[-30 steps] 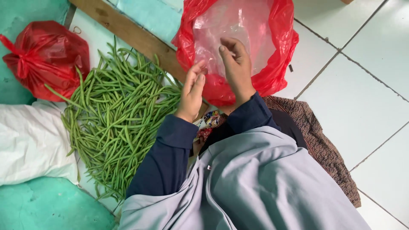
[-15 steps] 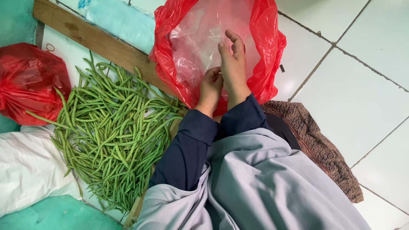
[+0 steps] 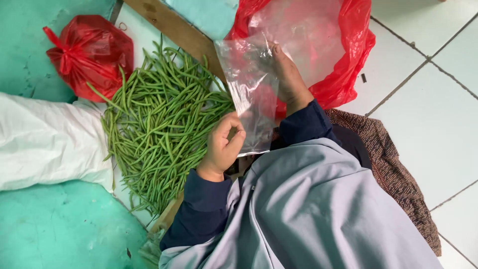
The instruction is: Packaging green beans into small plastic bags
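A clear plastic bag [image 3: 249, 89] is stretched between both my hands. My left hand [image 3: 224, 144] pinches its lower edge beside a heap of green beans [image 3: 162, 119]. My right hand [image 3: 289, 82] grips the bag's upper part, partly seen through the plastic. Behind it lies a large red plastic bag [image 3: 343, 65], open, with more clear bags inside. The beans lie on a white surface edged by a wooden strip [image 3: 174, 32].
A knotted red bag [image 3: 89, 55] sits at the upper left. A white sack [image 3: 45, 139] lies left of the beans on a turquoise surface [image 3: 64, 229]. White floor tiles [image 3: 433, 114] are at the right, and patterned brown cloth [image 3: 398, 174] lies beside my grey garment.
Both hands were in the red bag's mouth; now they have drawn out a clear bag. My left hand has come down beside the beans. The view has shifted.
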